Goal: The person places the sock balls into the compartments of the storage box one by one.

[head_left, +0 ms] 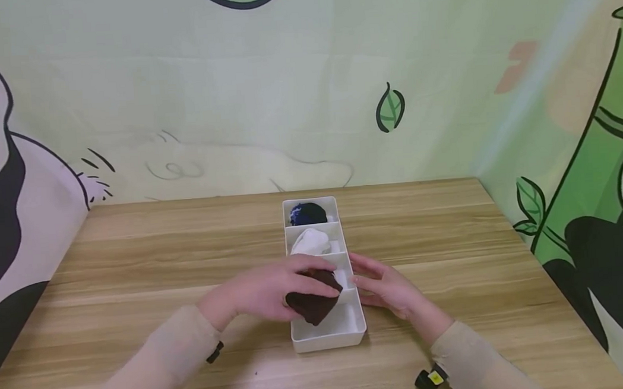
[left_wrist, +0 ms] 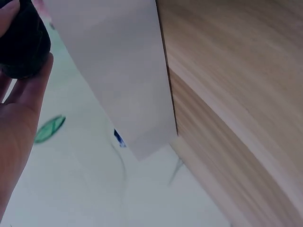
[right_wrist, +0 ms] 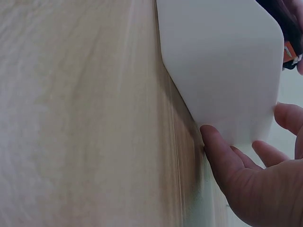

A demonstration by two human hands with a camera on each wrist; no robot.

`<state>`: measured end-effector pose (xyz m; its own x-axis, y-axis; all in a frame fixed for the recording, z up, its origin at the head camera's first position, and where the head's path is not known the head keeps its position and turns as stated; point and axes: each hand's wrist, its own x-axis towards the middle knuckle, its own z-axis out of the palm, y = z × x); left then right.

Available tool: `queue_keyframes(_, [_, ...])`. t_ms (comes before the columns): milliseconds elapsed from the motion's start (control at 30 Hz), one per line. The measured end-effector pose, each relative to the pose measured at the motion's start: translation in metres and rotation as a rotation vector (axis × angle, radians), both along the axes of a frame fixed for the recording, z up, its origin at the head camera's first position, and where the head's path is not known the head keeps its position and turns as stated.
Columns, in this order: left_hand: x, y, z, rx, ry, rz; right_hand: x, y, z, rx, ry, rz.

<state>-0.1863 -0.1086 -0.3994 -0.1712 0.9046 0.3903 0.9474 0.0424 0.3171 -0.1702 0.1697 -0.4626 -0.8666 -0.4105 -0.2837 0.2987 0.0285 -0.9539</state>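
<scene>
My left hand (head_left: 274, 289) grips a dark brown folded sock-like cloth bundle (head_left: 314, 304) over the two nearer compartments of a long white divided box (head_left: 328, 341). Seen from the left wrist, the bundle (left_wrist: 26, 45) sits between thumb and fingers, above the rim. Its end shows an orange and white patch (right_wrist: 288, 51) in the right wrist view. My right hand (head_left: 387, 288) rests its spread fingertips against the box's right side, holding nothing. A white cloth bundle (head_left: 310, 242) lies in the second compartment from the back, and a navy one with a blue-white pattern (head_left: 308, 214) fills the farthest.
The box stands on a wood-grain table (head_left: 186, 250), running front to back. Behind the table hangs a pale green printed backdrop (head_left: 284, 101) with leaf and panda drawings. A black wrist device (head_left: 430, 382) is strapped at the right sleeve.
</scene>
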Motion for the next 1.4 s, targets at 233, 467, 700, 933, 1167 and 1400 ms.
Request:
queue_keyframes(233, [-0.001,0.012,0.002,-0.106,0.001,-0.071,0.0,0.001,-0.001,-0.012,0.008,0.008])
queue_keyframes(467, [-0.003,0.017,0.002,-0.195,-0.045,-0.09,-0.001,0.0,0.001,-0.004,0.016,0.019])
queue_keyframes(700, [-0.004,0.022,0.003,-0.227,-0.063,-0.125,0.0,0.0,-0.001,-0.021,0.016,0.011])
queue_keyframes(933, [-0.001,0.025,0.001,-0.238,-0.021,-0.131,0.0,0.0,0.0,-0.027,0.017,0.009])
queue_keyframes(1167, [0.0,0.026,-0.001,-0.25,-0.031,-0.131,0.0,0.0,0.0,-0.017,0.015,0.0])
queue_keyframes(1400, [0.003,0.024,-0.005,-0.265,-0.067,-0.111,0.001,0.0,-0.001,-0.007,0.012,0.001])
